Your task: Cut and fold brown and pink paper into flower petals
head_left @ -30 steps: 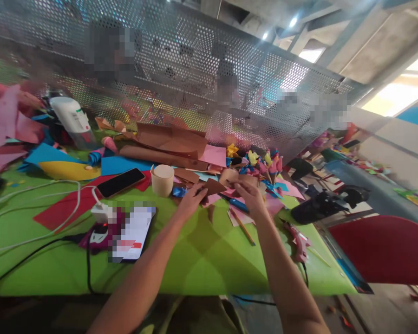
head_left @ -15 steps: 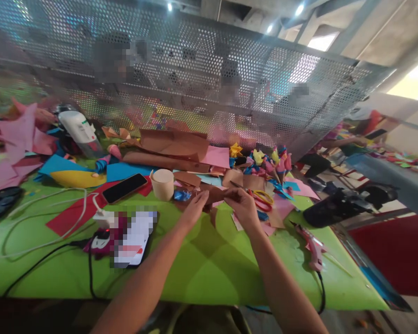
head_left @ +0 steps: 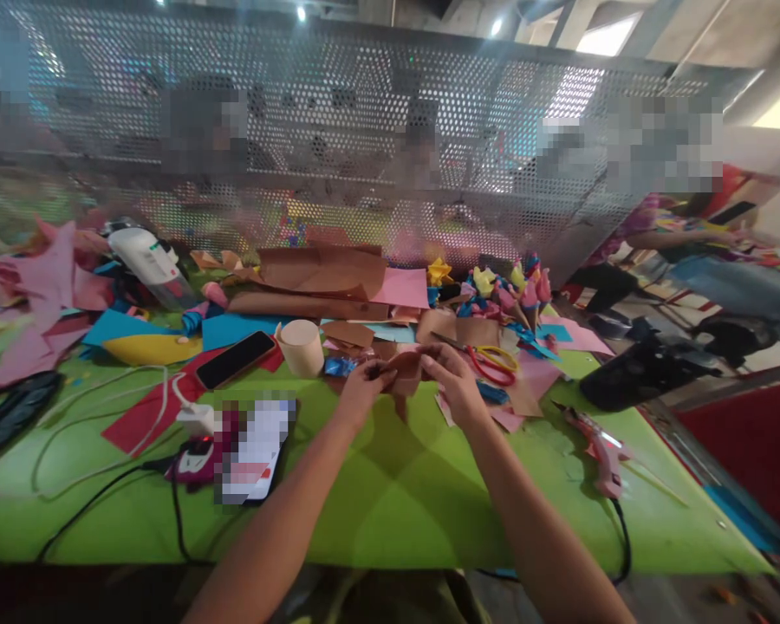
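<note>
A piece of brown paper (head_left: pixel 406 371) is held up between my two hands, over the green table. My left hand (head_left: pixel 365 386) pinches its left side, fingers closed. On the right side, my right hand (head_left: pixel 451 374) grips the edge between thumb and fingers. The paper looks bent or curled, with a narrow strip hanging below. Just left of my left hand lies a small blue shiny packet (head_left: pixel 340 367), beside a roll of cream tape (head_left: pixel 301 347). Right of my right hand are scissors with red and yellow handles (head_left: pixel 494 364).
The green table (head_left: pixel 403 485) carries a pink glue gun (head_left: pixel 598 451), a black bottle (head_left: pixel 646 373), a power strip (head_left: pixel 195 459) with cables, two phones, a white spray bottle (head_left: pixel 149 264) and coloured paper. Folded paper flowers (head_left: pixel 494 290) stand before a perforated metal screen (head_left: pixel 338 130). Another person sits at right.
The view has turned slightly. The brown paper, stretched flatter before, is now bent upward between my hands, and my left hand's fingers have curled around its edge.
</note>
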`<state>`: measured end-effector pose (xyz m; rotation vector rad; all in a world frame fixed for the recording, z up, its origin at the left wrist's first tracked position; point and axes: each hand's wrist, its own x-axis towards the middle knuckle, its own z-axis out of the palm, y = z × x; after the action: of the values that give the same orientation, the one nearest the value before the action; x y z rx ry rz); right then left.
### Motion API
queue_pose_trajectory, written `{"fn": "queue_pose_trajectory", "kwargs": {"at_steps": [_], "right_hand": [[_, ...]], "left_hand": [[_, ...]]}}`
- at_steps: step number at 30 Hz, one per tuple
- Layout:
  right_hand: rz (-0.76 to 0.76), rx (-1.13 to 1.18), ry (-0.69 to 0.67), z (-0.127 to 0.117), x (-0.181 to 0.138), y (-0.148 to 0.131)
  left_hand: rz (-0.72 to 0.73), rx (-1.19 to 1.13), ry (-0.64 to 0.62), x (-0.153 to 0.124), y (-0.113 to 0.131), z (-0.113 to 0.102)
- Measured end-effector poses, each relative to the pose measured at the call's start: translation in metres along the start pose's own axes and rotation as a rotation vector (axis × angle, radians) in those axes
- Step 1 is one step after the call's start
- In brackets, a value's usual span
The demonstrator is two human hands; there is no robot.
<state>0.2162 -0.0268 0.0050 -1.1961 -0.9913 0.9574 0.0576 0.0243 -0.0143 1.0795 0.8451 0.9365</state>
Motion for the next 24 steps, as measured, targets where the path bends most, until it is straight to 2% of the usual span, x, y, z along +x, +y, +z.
{"fn": "queue_pose_trajectory", "kwargs": {"at_steps": [3, 8, 12, 16, 18, 21, 22, 24], "right_hand": [[0.008, -0.042, -0.044, 0.005, 0.001, 0.009], [0.003, -0.043, -0.014, 0.002, 0.003, 0.014], [-0.007, -0.076, -0.003, 0.003, 0.001, 0.014], [-0.012, -0.09, -0.048, 0.002, 0.003, 0.013], [-0.056, -0.214, 0.003, -0.014, 0.009, 0.012], [-0.187, -0.64, 0.244, -0.062, 0.023, 0.009], [-0.186, -0.808, 0.303, -0.081, 0.028, 0.009], [-0.068, -1.154, 0.38, -0.115, 0.033, 0.012]], "left_hand": [[0.001, -0.011, 0.016, 0.0, -0.003, 0.001], [-0.029, -0.029, 0.029, -0.003, -0.001, 0.005], [0.028, 0.067, 0.001, -0.005, 0.004, 0.006], [0.113, 0.166, 0.05, -0.003, 0.002, 0.004], [0.155, 0.222, 0.082, -0.001, 0.001, 0.002], [0.193, 0.277, 0.122, 0.001, 0.001, -0.002], [0.206, 0.294, 0.138, 0.002, 0.002, -0.004], [0.237, 0.337, 0.161, 0.002, 0.004, -0.007]]}}
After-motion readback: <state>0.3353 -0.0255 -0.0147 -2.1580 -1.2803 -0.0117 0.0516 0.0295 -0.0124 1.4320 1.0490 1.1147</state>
